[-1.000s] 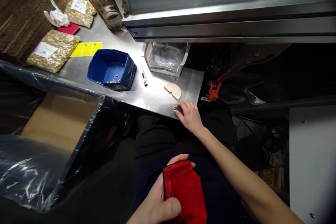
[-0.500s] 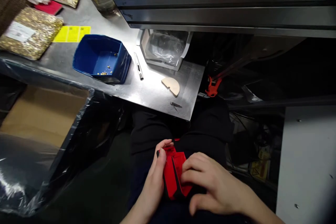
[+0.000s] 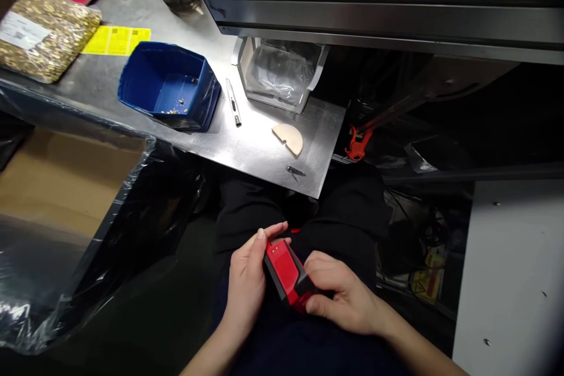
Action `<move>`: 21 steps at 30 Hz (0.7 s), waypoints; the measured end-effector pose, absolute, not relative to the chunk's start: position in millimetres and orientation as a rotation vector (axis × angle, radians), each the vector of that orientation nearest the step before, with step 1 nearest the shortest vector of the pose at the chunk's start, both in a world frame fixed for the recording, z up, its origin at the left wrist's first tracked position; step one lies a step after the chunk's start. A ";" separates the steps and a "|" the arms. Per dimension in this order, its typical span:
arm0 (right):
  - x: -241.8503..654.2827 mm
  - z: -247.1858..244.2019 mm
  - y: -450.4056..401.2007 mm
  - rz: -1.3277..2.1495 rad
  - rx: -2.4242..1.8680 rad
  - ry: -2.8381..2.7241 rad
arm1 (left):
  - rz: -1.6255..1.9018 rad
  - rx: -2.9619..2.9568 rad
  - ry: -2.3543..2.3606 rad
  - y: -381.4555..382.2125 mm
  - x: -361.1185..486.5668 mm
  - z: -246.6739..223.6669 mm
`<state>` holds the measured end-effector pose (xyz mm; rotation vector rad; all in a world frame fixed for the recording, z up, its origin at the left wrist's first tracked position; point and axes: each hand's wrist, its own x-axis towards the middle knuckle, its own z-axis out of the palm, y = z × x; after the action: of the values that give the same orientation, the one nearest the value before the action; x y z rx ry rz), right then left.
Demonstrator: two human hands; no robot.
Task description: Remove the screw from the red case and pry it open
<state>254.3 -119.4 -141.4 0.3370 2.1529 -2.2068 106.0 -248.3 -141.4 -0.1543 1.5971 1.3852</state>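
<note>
A small red-and-black box-shaped case [image 3: 285,269] is held between my hands, over my lap. My left hand [image 3: 249,273] grips its far left end, with the thumb on the top edge and the fingers stretched behind. My right hand [image 3: 341,294] is closed on the near right corner, the thumb low and the fingers along the right side. The case lies at a slant, its red face upward with a dark curved stripe. Its underside and the side under my right fingers are hidden.
On the metal table stand a blue bin [image 3: 170,85] with a few small brass-coloured pieces, a utility knife [image 3: 233,103], a beige half-disc [image 3: 288,138], nail clippers [image 3: 295,170] and a grey tray [image 3: 282,73] with clear plastic bags. A plastic-lined box [image 3: 66,176] is at left.
The case has turned so that its open-looking right part no longer shows. My right hand has moved from its inside to grip its near corner. The view has shifted slightly.
</note>
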 end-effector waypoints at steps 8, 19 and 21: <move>243.3 -128.9 -117.7 -2.274 0.845 1.878 | 1.315 0.389 1.657 -261.6 108.4 -140.7; 244.2 -117.1 -130.0 -1.917 0.636 2.224 | 1.321 0.195 1.594 -251.0 108.9 -134.4; 244.1 -115.4 -130.2 -1.914 0.631 2.213 | 1.337 0.084 1.568 -249.7 109.8 -134.7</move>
<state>244.1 -130.2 -115.4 0.6308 2.2133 -1.9138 109.8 -249.7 -134.7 0.0843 1.5680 1.3372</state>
